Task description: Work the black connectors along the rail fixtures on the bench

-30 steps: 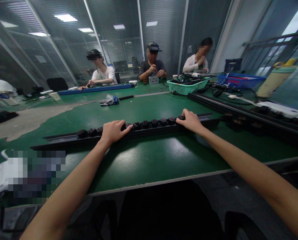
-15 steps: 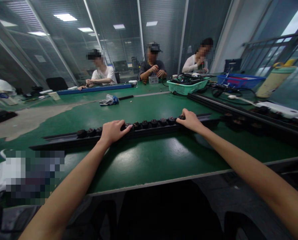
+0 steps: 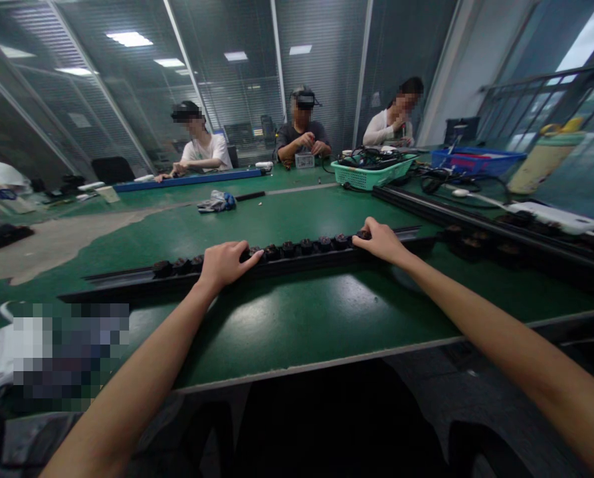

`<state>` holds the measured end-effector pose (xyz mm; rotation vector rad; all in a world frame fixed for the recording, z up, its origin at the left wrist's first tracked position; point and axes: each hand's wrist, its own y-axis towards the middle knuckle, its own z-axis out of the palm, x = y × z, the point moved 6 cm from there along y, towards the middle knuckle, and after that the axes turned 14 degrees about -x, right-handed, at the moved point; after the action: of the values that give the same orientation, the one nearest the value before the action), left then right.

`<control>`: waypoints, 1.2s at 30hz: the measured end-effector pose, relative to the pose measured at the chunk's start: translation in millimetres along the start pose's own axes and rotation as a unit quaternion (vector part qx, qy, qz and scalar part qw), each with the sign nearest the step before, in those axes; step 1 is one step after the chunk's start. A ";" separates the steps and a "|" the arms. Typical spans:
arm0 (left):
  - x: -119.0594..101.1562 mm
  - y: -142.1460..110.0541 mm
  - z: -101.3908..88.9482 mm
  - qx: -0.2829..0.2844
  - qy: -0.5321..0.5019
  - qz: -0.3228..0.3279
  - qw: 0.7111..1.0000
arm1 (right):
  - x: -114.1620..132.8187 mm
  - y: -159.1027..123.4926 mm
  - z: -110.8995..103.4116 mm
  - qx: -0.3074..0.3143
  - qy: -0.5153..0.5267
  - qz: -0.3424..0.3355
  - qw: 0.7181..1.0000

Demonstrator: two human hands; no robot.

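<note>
A long black rail [image 3: 301, 257] lies across the green table, carrying a row of several round dark fittings [image 3: 290, 249] along its top. My left hand [image 3: 226, 264] grips the rail near the left of the row, fingers curled over the fittings. Further right, my right hand [image 3: 379, 241] curves over the rail's right part, on the last fitting. Under each hand the rail and fittings are hidden.
A second black rail [image 3: 496, 242] with fittings lies to the right. Beyond stand a green basket of cables [image 3: 374, 176] and a blue crate [image 3: 476, 159]. A crumpled cloth [image 3: 216, 202] lies mid-table. Several co-workers sit at the far side. A pixelated patch covers the lower left.
The view has tilted slightly, so the far table items sit a little lower. Both hands remain in the same places on the rail.
</note>
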<state>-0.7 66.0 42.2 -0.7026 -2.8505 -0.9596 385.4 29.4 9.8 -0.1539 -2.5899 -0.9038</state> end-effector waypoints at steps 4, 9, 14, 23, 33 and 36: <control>0.8 -0.5 0.6 -0.003 0.001 0.000 1.000 | -2.0 2.7 -1.8 0.011 0.033 -0.001 0.999; 0.8 -0.6 0.6 -0.006 0.005 0.005 1.000 | -8.0 1.6 -5.4 0.011 0.025 -0.011 1.000; 0.6 0.0 0.5 -0.005 0.001 0.004 1.000 | -9.3 -1.5 -5.5 0.001 0.020 -0.038 0.999; 1.6 -0.3 1.4 -0.003 -0.002 0.003 1.000 | -6.1 -1.3 -4.3 -0.004 -0.027 -0.048 0.998; 0.6 -0.3 -0.1 0.000 0.001 0.002 1.000 | -13.7 0.4 -2.4 -0.001 -0.018 -0.059 0.998; 0.3 -0.1 -0.5 -0.003 -0.006 0.000 1.000 | -13.5 0.1 -2.0 0.001 -0.057 -0.065 0.996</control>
<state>-1.1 65.7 42.6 -0.7110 -2.8590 -0.9672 398.5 28.7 6.0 -0.0363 -2.7337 -0.9632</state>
